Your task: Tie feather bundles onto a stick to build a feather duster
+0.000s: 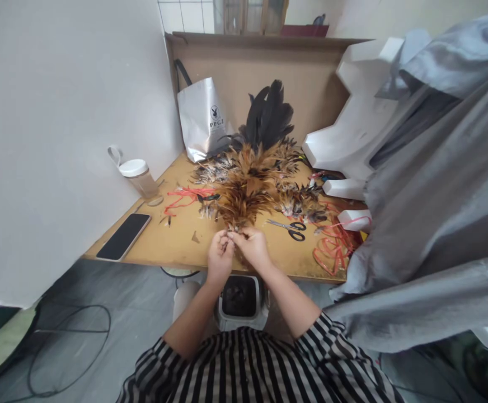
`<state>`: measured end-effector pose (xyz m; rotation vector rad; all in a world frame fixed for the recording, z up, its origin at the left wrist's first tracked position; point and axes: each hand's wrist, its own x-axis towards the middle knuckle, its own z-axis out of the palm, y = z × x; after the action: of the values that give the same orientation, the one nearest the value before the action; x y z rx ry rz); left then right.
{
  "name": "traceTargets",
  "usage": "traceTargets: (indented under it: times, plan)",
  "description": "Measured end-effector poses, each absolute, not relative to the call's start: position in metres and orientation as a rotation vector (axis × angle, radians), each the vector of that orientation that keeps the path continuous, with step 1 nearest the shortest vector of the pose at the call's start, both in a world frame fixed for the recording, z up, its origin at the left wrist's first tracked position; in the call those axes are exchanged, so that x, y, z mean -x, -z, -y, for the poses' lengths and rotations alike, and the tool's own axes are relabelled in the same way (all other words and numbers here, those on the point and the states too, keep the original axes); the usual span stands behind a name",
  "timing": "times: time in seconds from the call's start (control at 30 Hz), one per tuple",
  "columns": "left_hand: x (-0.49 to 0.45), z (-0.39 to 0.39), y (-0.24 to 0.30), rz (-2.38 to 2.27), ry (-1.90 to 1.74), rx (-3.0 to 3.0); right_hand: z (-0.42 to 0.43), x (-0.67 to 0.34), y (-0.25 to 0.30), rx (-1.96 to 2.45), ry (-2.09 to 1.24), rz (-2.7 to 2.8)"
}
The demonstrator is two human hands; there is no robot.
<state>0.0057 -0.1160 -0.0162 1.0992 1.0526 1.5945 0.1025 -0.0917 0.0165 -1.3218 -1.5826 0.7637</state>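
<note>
Two hands: the left hand (pixel 219 258) and right hand (pixel 254 248) meet at the table's near edge, fingers bent in and fingertips pinched closed.
Pinch: just at the near end of the brown feathers (pixel 240 206); too small to tell whether a quill lies between the fingertips.
Brown feathers: fanned on the table (pixel 185 246), mid-width, on the far side of the hands.
Dark plumes: tall black feathers (pixel 269 117) behind the brown ones.
Scissors: black-handled scissors (pixel 289 226) lying right of the right hand.
Red strands: a loose tangle (pixel 327 242) at the near right; thinner red strips (pixel 187 192) at left.
Left side: phone (pixel 124 238) lying flat, lidded cup (pixel 141 180) beyond it, silver bag (pixel 200 117) at far left.
</note>
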Motion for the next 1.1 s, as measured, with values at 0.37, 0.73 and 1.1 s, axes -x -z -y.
traceTargets:
  times: [0.37,0.73,1.1]
  plan:
    - [-0.003,0.11,0.024,-1.06,-1.646,-0.974,0.095,-0.097,-0.037,1.568,-0.192,2.054]
    - [-0.001,0.105,0.02,-0.903,-1.589,-0.846,0.079,-0.104,-0.025,1.378,-0.588,1.816]
    - [-0.014,0.097,0.003,-0.811,-1.503,-0.72,0.064,-0.123,-0.021,1.328,-0.705,1.665]
